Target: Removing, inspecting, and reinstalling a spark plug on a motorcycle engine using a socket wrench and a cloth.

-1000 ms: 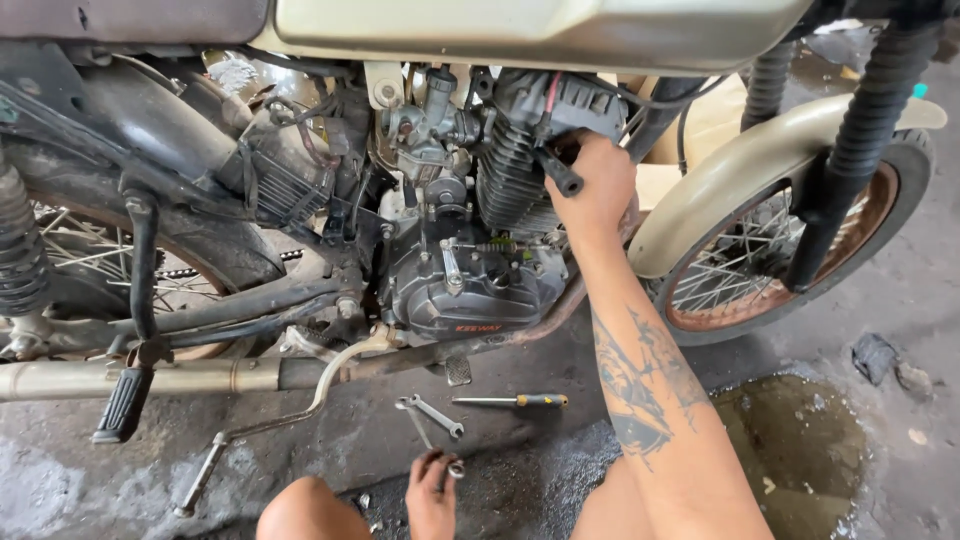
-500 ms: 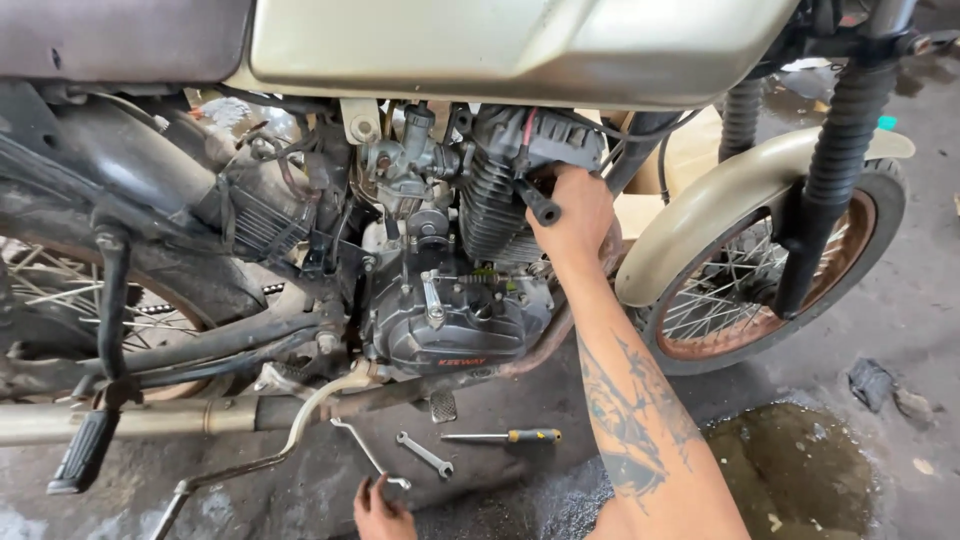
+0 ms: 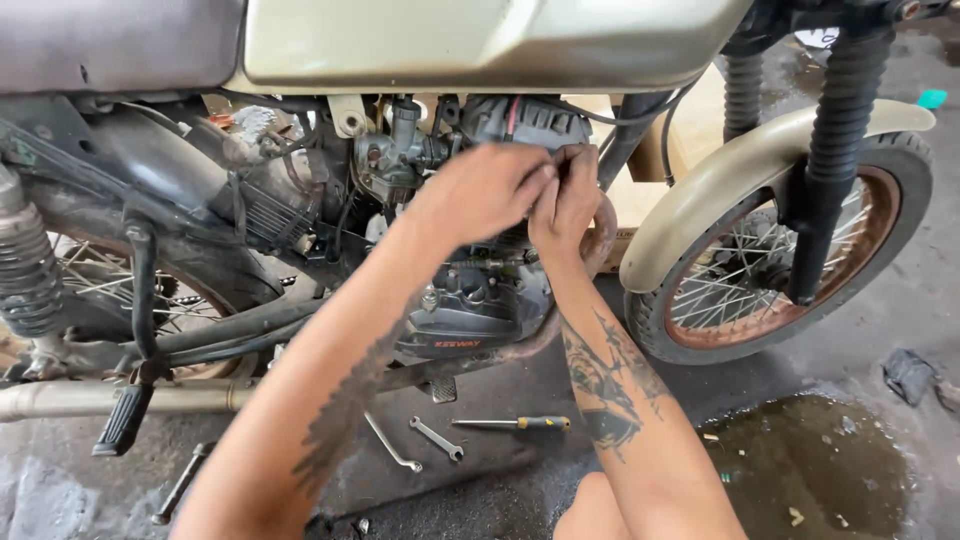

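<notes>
Both my hands are up at the motorcycle engine [image 3: 470, 300], just under the cream fuel tank [image 3: 480, 40]. My left hand [image 3: 480, 195] reaches in from the lower left, fingers curled against the cylinder beside the carburettor [image 3: 395, 150]. My right hand [image 3: 570, 200] meets it fingertip to fingertip, fingers pinched together. Whatever is between the fingers is hidden. On the ground below lie a screwdriver [image 3: 515, 423] with a black and yellow handle, a small flat wrench [image 3: 437, 438] and a thin bent metal tool [image 3: 390, 445].
The front wheel [image 3: 790, 270] with its cream mudguard [image 3: 740, 170] and fork stands at the right. The exhaust pipe [image 3: 110, 397], a footpeg [image 3: 125, 418] and the rear shock [image 3: 25, 260] are at the left. A dark puddle [image 3: 810, 460] spreads over the wet concrete at the lower right.
My left hand has risen from the tools on the ground to the engine and joined the right hand. The view has moved closer and shifted right.
</notes>
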